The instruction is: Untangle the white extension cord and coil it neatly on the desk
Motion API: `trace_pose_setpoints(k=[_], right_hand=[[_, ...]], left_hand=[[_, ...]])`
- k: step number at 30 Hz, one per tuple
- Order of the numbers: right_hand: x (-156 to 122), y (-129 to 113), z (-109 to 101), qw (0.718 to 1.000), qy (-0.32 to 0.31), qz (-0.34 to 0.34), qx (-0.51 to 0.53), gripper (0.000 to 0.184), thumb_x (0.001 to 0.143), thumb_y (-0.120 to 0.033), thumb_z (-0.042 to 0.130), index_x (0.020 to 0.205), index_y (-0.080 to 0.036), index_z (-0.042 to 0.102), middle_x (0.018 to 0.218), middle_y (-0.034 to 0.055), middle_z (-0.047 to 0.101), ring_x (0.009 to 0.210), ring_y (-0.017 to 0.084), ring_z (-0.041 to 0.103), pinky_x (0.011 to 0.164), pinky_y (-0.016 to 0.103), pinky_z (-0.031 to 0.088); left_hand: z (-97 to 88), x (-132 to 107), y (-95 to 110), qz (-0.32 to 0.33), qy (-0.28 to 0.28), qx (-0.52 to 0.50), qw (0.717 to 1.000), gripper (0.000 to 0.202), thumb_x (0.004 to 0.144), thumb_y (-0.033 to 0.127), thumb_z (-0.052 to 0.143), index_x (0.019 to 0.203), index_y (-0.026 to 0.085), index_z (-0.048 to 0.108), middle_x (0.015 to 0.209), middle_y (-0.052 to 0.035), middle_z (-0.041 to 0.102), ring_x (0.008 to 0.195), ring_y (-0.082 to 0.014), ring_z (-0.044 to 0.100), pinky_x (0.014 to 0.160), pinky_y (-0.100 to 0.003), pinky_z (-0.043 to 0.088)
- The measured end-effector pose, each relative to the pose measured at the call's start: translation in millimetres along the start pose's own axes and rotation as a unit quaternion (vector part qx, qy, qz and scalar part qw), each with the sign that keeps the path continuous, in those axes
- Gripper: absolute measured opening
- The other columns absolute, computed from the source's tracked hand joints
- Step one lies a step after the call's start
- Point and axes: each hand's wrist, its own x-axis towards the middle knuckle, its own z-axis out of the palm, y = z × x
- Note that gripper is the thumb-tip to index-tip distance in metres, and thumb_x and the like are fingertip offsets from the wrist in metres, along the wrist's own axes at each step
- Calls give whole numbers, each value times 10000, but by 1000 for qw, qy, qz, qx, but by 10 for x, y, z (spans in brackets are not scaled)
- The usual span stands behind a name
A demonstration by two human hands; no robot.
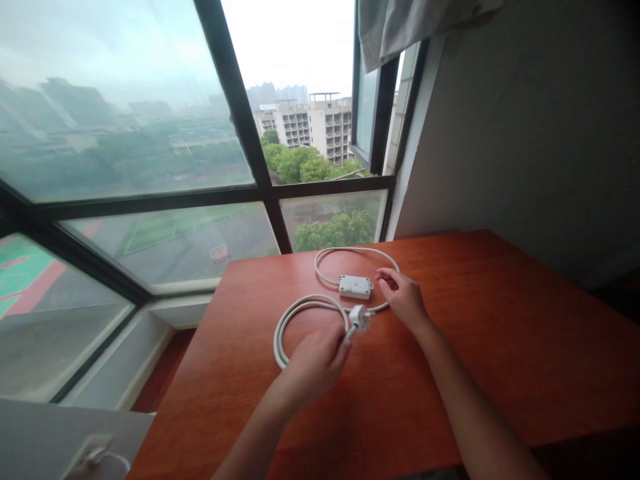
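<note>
A white power cord [281, 331] lies in loops, with a white plug [359, 319] at one end and a small white box-shaped power strip [355, 287] beyond it. My left hand [316, 360] is closed around the coiled cord just below the plug, whose metal pins point right. To the right of the power strip, my right hand [403, 293] hovers with bent fingers, thumb and forefinger a little apart and nothing visible between them. From the power strip the cord makes a wide loop on the tabletop behind it. The left palm hides part of the coil.
The reddish-brown wooden table [500, 333] reaches to a window [270, 193] with dark frames. One window panel [370, 107] stands open under a grey curtain [400, 27]. A wall socket [93, 457] with a plugged-in white lead is at lower left.
</note>
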Motion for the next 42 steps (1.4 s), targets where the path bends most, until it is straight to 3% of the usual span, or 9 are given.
trace_pose_setpoints(k=[2,5,10,15,22,28,31,37,42], right_hand=[[1,-12,7,1000,1,0,6,254,838,-280,500,1024,-207,657,943,68,718,859,214,669,774,343,532],[-2,-18,34,1000,-9,-4,7,262,832,-277,501,1029,-205,659,943,71,717,841,213,668,764,342,534],[-32,-52,114,999,-28,4,20,251,835,-287,509,1017,-210,665,943,73,719,838,218,673,747,345,545],[-99,-210,287,996,-72,-8,49,246,866,-313,515,1030,-203,662,1001,83,705,865,224,667,735,348,546],[20,-579,776,972,-155,-176,-30,452,811,-276,604,1255,-209,547,1245,114,598,1175,266,526,1028,430,399],[276,-558,882,975,-220,15,-6,144,837,-284,553,801,-187,652,718,43,655,705,187,609,682,293,462],[333,-531,673,923,-299,145,193,234,810,-360,605,671,-173,590,514,-34,491,490,109,464,547,244,399],[303,-626,282,724,-290,265,568,218,801,-350,618,901,-160,662,570,-60,408,586,107,475,677,268,462],[254,-798,209,695,-229,236,639,260,820,-299,553,1005,-165,677,642,-30,456,646,124,488,781,297,474]], left_hand=[[-272,-1,-6,7,66,-168,984,259,947,385,394,852,176,515,675,5,511,596,-107,464,559,-215,375],[-749,27,42,9,177,-374,910,233,908,396,508,924,165,531,571,68,357,454,-57,300,420,-159,231],[-1369,120,249,120,266,-490,821,168,867,302,578,922,144,593,508,93,256,381,-30,195,360,-135,147],[-1532,293,372,174,223,-519,806,146,890,281,549,914,145,598,501,96,251,354,-24,204,346,-124,191],[-1638,349,426,171,186,-581,773,155,925,278,506,930,154,599,511,100,216,341,-24,184,335,-124,205],[-1905,43,272,196,228,-582,755,180,928,239,472,920,142,624,506,96,197,351,-33,147,338,-142,208],[-1965,-81,58,170,238,-574,765,155,911,211,504,939,131,633,504,95,210,355,-31,177,348,-140,223],[-1746,-47,-230,74,195,-562,800,162,862,224,602,938,84,638,513,88,281,379,-13,241,366,-112,205],[-1385,148,-295,46,176,-586,790,174,857,246,619,938,92,622,534,89,296,388,-5,223,371,-109,179]])
